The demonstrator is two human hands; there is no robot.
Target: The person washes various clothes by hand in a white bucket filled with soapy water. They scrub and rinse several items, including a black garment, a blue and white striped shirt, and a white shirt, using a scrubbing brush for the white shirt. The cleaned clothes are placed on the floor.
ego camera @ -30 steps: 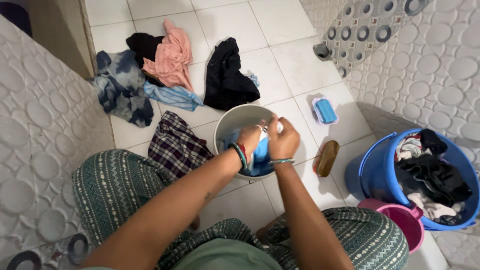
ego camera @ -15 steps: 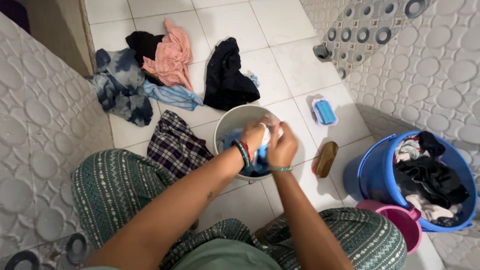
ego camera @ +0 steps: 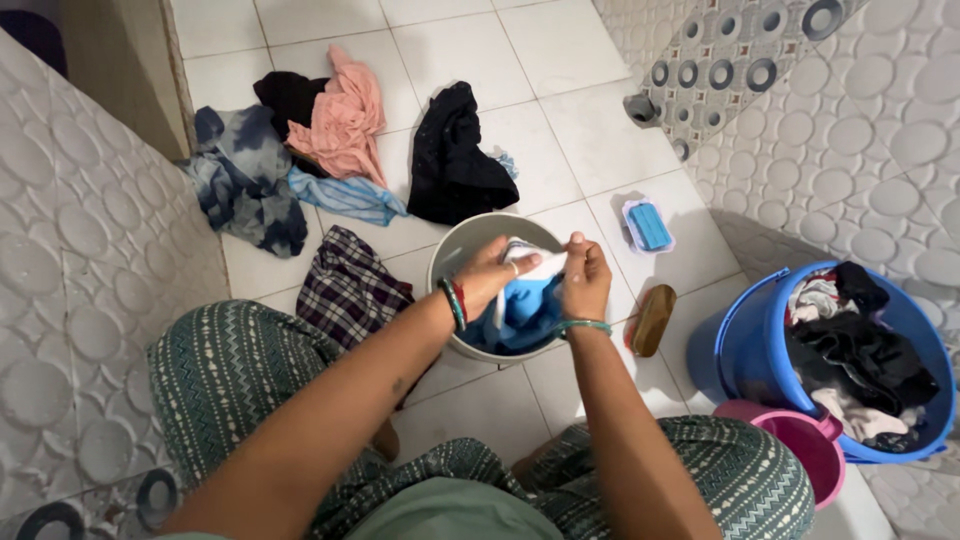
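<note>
On glossy white tiles, left hand and right hand pinch soft blue-white cloth.

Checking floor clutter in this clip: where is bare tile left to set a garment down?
Bare tile lies beyond the black garment toward the drain fitting, and between the grey basin and the soap dish. It is crowded left, around the pink, tie-dye and checked clothes, and right by the blue bucket.

Surface: white tiled floor | lying on it: scattered clothes, checked cloth, grey basin, soap dish, brush, blue bucket, pink mug
</note>
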